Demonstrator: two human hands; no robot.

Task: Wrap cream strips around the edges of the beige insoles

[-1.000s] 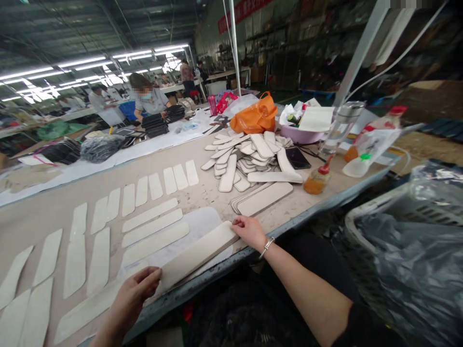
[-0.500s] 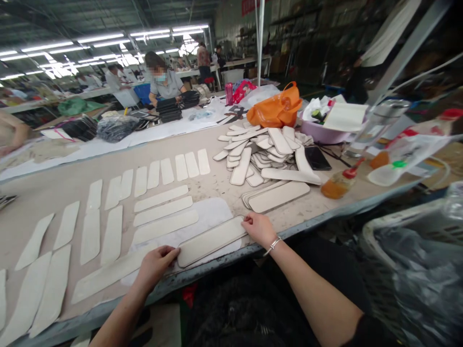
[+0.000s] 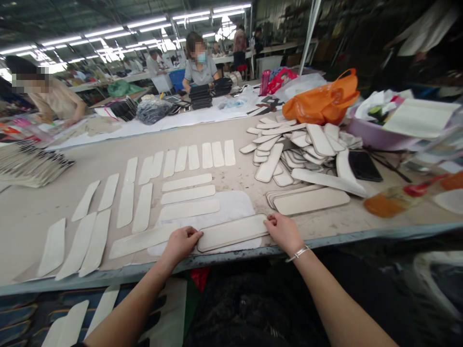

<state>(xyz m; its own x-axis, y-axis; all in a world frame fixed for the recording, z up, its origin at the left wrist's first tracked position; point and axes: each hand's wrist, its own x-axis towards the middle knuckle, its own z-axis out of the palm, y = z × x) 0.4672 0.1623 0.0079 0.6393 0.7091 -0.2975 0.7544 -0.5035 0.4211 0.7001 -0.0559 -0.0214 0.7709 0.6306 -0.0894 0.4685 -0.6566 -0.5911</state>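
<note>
A long off-white strip with rounded ends and a dark edge point(image 3: 233, 233) lies at the table's front edge, over a white sheet point(image 3: 238, 200). My left hand point(image 3: 182, 245) pinches its left end between thumb and fingers. At the opposite end, my right hand point(image 3: 285, 233), with a bracelet on the wrist, pinches the corner. Just beyond my right hand rests a small stack of similar strips point(image 3: 309, 200). Left of the sheet, paler strips point(image 3: 190, 209) are laid out in rows; one long pale strip point(image 3: 141, 242) reaches partly behind my left hand.
A loose heap of strips point(image 3: 269, 161) lies at the back right, near an orange bag point(image 3: 321, 103), a purple basin point(image 3: 376, 135), a black phone point(image 3: 364, 166) and a bottle of amber liquid point(image 3: 388, 200). Co-workers point(image 3: 200, 67) sit across the table. Bundled pieces point(image 3: 32, 164) stand far left.
The view has swung left, so the table's contents sit further right and a second co-worker appears at left. Both hands still grip the same strip's ends.
</note>
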